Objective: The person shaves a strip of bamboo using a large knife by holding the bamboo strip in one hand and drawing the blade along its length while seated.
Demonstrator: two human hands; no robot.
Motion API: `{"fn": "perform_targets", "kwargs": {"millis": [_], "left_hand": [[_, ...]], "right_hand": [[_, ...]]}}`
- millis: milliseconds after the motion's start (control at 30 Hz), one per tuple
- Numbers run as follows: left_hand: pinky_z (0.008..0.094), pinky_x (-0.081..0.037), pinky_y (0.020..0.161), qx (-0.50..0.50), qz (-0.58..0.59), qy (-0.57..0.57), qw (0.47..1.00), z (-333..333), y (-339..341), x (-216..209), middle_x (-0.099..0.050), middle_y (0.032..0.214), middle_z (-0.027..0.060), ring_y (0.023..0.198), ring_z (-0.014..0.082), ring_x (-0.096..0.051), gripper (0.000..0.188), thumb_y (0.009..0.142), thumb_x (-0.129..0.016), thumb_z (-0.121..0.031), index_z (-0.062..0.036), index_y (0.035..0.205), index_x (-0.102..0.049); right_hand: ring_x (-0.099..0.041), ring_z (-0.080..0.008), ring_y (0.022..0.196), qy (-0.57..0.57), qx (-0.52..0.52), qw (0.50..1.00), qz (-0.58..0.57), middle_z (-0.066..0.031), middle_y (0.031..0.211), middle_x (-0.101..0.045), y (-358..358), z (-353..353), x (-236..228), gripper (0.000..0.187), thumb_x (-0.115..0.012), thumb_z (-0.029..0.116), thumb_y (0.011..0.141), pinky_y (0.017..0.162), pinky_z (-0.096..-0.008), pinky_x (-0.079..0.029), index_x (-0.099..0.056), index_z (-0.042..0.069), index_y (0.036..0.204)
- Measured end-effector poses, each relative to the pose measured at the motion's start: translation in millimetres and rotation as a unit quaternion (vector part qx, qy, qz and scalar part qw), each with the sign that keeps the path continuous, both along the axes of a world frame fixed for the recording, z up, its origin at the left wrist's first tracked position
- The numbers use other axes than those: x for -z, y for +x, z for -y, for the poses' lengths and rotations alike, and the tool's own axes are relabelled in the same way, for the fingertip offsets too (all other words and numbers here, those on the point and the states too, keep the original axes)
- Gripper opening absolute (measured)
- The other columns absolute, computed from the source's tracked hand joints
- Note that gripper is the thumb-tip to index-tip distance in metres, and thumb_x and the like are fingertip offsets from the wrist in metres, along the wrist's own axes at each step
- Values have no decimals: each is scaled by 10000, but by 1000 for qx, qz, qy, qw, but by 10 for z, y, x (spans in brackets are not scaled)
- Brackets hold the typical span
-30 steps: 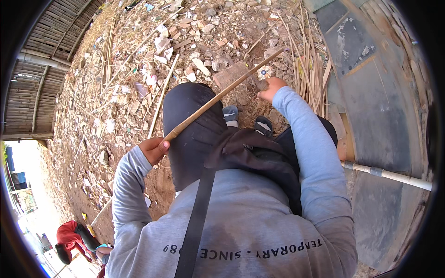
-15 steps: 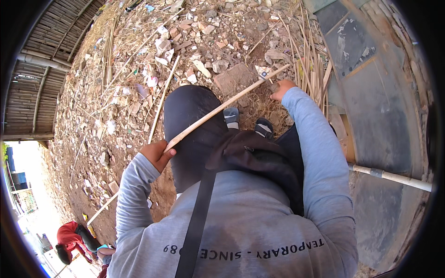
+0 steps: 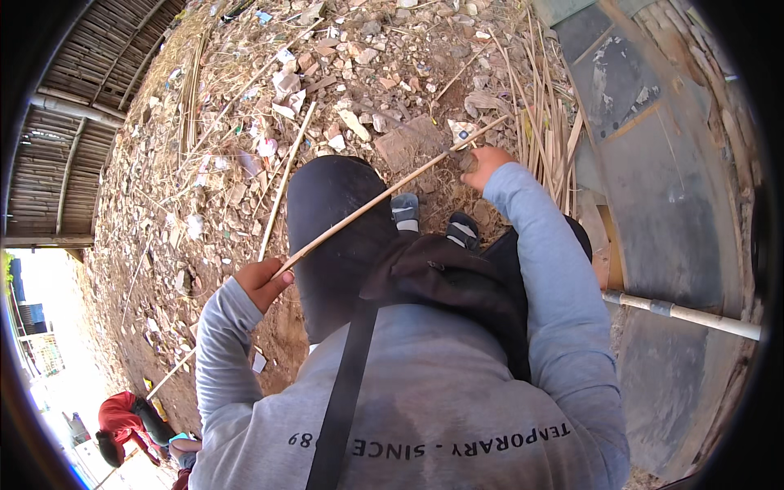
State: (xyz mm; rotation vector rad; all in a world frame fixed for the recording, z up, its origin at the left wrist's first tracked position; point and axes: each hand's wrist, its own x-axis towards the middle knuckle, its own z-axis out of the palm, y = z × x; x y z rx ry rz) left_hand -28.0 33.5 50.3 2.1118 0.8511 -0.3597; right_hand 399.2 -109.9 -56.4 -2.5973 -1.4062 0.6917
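Note:
A long, pale bamboo strip slants across in front of me, over my dark-clad knee. Its near left end is gripped in my left hand, with the thumb pressed along it. Up by the strip's far right end is my right hand, its fingers curled. Something small and brownish shows at those fingertips, too unclear to name. Whether that hand touches the strip I cannot tell.
Rubble and stones cover the ground ahead, with a flat brick beyond my feet. A heap of bamboo strips lies to the right, beside grey panels. A slatted bamboo wall stands left. A person in red bends over, lower left.
My left hand has shifted a little left and nearer, and the strip now looks narrower, as if turned on edge. My right hand has moved slightly left and toward me.

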Motion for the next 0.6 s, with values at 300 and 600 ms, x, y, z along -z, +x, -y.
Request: {"fn": "perform_targets", "kwargs": {"millis": [300,600], "left_hand": [[340,-394,581,-46,-22,-27,998,29,-179,-95,-484,622,47,612,143,-455,351,958,-556,-345,-12,854,-594],[275,-355,566,-80,-15,-136,987,-34,-233,46,-441,667,-42,643,79,-400,374,975,-511,-386,-47,824,-555]], "right_hand": [[-654,-353,878,5,28,999,-32,-173,893,-686,-4,-6,101,364,-727,331,703,824,-402,-519,-691,94,977],[-651,-364,919,50,61,996,31,-188,938,-684,54,23,128,414,-738,359,705,854,-414,-513,-683,66,992]]}}
